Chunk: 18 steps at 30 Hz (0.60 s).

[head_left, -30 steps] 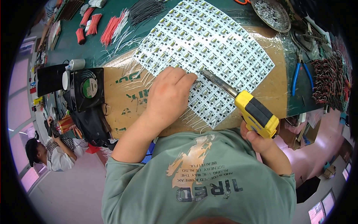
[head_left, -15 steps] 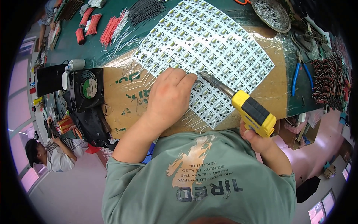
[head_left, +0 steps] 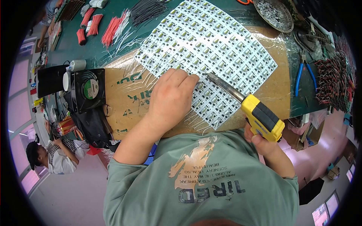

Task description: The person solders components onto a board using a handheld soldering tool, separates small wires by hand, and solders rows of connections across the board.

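Note:
A large white panel of small circuit boards point(head_left: 226, 45) lies slanted on the cardboard. Thin white wires point(head_left: 151, 77) stick out along its near left edges. My left hand point(head_left: 171, 96) rests over the panel's lower left part with its fingers pinched together; whatever they grip is hidden. In my right hand point(head_left: 260, 141) is a yellow and black soldering gun point(head_left: 264, 116), held by its handle. Its long metal tip points up and left, ending just right of my left fingertips, at or just above the panel.
Brown cardboard point(head_left: 124, 94) covers the green tabletop. To the left stands a black fan point(head_left: 88, 90). Bundles of red wires point(head_left: 113, 30) and black wires point(head_left: 149, 11) lie behind. Blue-handled pliers point(head_left: 306, 77), a round metal dish point(head_left: 274, 15) and a wire heap point(head_left: 333, 81) sit right. Another person point(head_left: 56, 154) is at far left.
The soldering gun and my right hand have shifted slightly right and down, drawing the tip a little away from my left fingertips. My left hand and the panel stay put.

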Available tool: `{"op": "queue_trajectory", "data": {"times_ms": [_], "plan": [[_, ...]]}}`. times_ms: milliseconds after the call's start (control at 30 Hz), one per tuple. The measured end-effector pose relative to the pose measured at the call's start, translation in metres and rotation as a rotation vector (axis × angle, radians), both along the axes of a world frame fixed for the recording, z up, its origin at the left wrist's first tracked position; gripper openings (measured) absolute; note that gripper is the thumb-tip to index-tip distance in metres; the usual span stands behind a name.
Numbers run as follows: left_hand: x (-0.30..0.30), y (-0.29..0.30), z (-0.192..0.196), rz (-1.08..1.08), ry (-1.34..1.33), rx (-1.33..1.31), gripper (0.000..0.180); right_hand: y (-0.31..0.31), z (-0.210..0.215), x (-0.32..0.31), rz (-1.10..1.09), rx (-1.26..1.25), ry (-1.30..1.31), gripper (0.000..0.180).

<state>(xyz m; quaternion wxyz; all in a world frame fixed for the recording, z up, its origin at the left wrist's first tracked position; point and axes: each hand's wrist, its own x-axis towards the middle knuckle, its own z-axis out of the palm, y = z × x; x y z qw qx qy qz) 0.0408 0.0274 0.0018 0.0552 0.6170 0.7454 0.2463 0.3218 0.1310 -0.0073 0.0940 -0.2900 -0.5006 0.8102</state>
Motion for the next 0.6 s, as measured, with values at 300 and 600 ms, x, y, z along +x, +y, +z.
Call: {"op": "queue_trajectory", "data": {"times_ms": [300,600], "plan": [[0.005,-0.004,0.026,-0.002,0.03,0.073,0.021,0.002,0.001,0.009,0.034,0.12,-0.051,0.034],[0.008,0.0,0.001,-0.04,-0.032,0.037,0.022,0.0,-0.004,0.01,0.008,0.047,-0.039,0.03]]}}
